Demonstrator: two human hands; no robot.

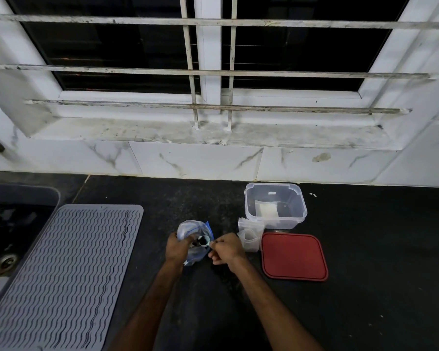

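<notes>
Right hand (227, 248), lower centre of frame: fingers curled tight, thumb and forefinger pinching the short handle of a small white measuring scoop (204, 241). The other fingers are folded under the palm. The scoop bowl sits just left of the fingertips at the mouth of the bag, with something dark inside; cannot tell what.

Left hand (178, 248), just left of the scoop: fingers wrapped round the side of a clear zip bag (192, 229) with a blue seal strip, gripping it near the top. The bag stands roughly upright and crumpled on the black countertop (365, 274), between the two hands, its mouth facing the scoop. Whether the scoop rim touches the plastic cannot be told. Both forearms come in from the bottom edge.

Outward, right of the hands: a small stack of empty clear pouches (250, 235), near the right knuckles and leaning against a clear plastic container (293, 221). The container is open, centre right, with a flat white packet (266, 210) on its floor. A red lid (293, 257) lies flat just below the container, beside the pouches.

Lower left: a grey ribbed drying mat (64, 269), well apart from the hands. Far left edge: a dark sink (0, 224). Upper half: marble-look wall tiles, a stained sill (213, 133) and a barred window (208, 59), dark outside.
</notes>
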